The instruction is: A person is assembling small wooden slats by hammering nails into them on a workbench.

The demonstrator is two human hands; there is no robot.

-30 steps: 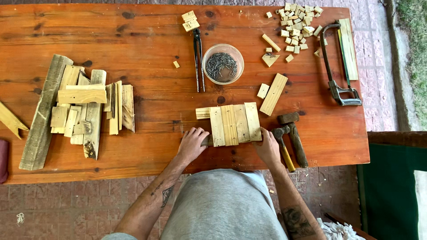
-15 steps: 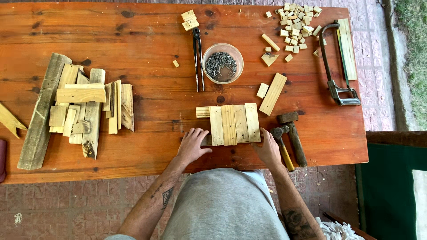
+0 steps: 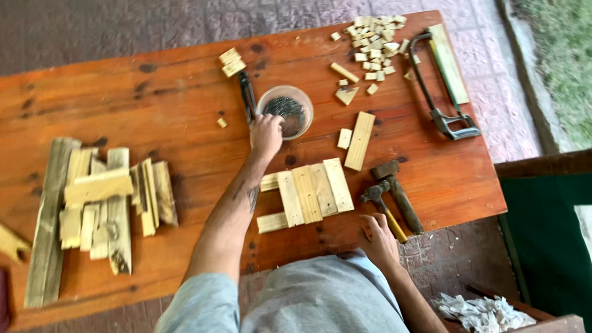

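The left hand (image 3: 266, 134) reaches far across the wooden table (image 3: 154, 111), fingers curled at the rim of the clear bowl of nails (image 3: 285, 111). The right hand (image 3: 377, 235) rests open, fingers spread, on the near edge, just right of the slatted wood panel (image 3: 306, 195) and beside two hammers (image 3: 391, 194).

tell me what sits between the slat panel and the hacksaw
In the head view, a loose wooden strip and a small block lie between the slat panel and the hacksaw.
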